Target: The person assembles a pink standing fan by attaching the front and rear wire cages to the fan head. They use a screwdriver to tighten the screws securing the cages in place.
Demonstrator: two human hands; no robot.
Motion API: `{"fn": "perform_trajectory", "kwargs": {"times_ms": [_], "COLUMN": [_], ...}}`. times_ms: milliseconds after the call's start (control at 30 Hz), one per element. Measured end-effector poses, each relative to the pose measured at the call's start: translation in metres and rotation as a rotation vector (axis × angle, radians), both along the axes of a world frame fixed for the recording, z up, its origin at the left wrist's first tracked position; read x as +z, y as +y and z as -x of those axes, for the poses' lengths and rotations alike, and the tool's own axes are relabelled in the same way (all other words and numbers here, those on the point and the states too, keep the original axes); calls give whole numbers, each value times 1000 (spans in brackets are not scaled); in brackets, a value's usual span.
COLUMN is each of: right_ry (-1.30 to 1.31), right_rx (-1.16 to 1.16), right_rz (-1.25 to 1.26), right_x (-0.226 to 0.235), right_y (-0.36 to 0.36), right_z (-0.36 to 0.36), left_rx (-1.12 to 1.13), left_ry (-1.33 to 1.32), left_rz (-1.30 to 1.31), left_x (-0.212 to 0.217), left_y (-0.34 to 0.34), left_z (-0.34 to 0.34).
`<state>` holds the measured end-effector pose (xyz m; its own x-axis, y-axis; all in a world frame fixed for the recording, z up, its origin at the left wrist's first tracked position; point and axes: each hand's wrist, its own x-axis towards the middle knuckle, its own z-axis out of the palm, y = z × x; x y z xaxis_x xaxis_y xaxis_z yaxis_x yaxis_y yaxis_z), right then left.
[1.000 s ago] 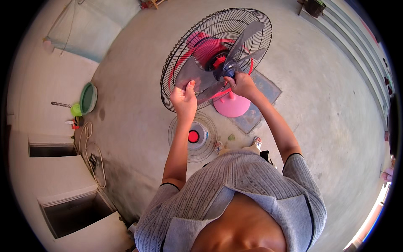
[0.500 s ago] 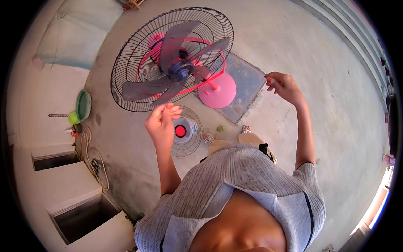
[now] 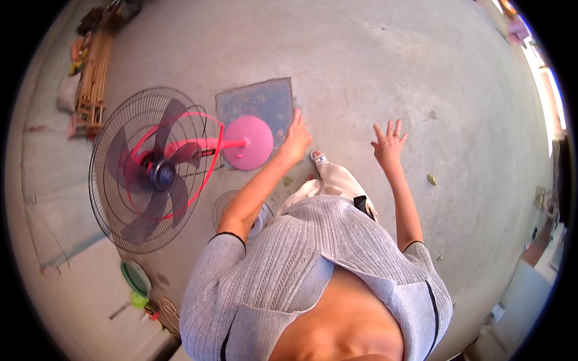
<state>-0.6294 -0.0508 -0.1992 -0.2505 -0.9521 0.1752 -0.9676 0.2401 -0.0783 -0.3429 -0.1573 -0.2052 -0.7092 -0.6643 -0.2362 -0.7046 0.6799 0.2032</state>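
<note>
My left hand [image 3: 297, 138] is held out in the air with its fingers stretched forward, holding nothing. It appears near the edge of a dark square slab [image 3: 253, 103] set in the floor. My right hand [image 3: 390, 144] is spread wide over bare concrete, with nothing in it. To the left stands a pink pedestal fan on a round pink base [image 3: 248, 143]. Its dark blades [image 3: 158, 204] show within a black wire guard [image 3: 96, 198], with a pink ring behind them. A separate round wire grille [image 3: 220, 206] lies on the floor, partly hidden by my left forearm.
A green basin [image 3: 136, 278] and a light green round thing [image 3: 138, 299] are by the left wall, near a pale hose [image 3: 169, 313]. Wooden poles [image 3: 93, 78] lean at the far left. A leaf [image 3: 431, 179] lies on the concrete floor [image 3: 361, 66].
My view has turned right, so the fan now appears farther left. Both hands have gone from curled fingers to extended ones. The left no longer appears beside the fan guard's rim.
</note>
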Motion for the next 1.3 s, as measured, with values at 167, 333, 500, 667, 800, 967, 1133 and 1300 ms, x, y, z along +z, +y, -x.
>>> {"fn": "perform_trajectory", "kwargs": {"times_ms": [167, 333, 500, 667, 800, 967, 1133, 1300], "right_ry": [-697, -903, -1902, -1634, -1663, -1466, -1424, -1488], "right_rx": [-507, -1274, -1763, -1763, -1804, -1828, -1623, -1484], "right_rz": [-874, -676, 462, 408, 744, 730, 662, 986], "right_x": [-78, -139, -166, -162, -197, -197, -149, -130], "right_y": [274, 460, 498, 504, 563, 620, 650, 690], "right_z": [-3, -54, -72, 7, 88, 186, 327, 442], "left_rx": [204, 29, 28, -216, 137, 255, 161, -1271], "left_ry": [396, -5, -12, 144, 159, 343, -96, -333], "left_rz": [-771, -469, -555, -381, -650, -698, -824, -177], "left_x": [-7, -72, -78, -127, -146, -167, -203, -266], "left_y": [77, 111, 127, 139, 196, 281, 294, 236], "left_z": [23, 34, 128, 269, 416, 538, 605, 628]}}
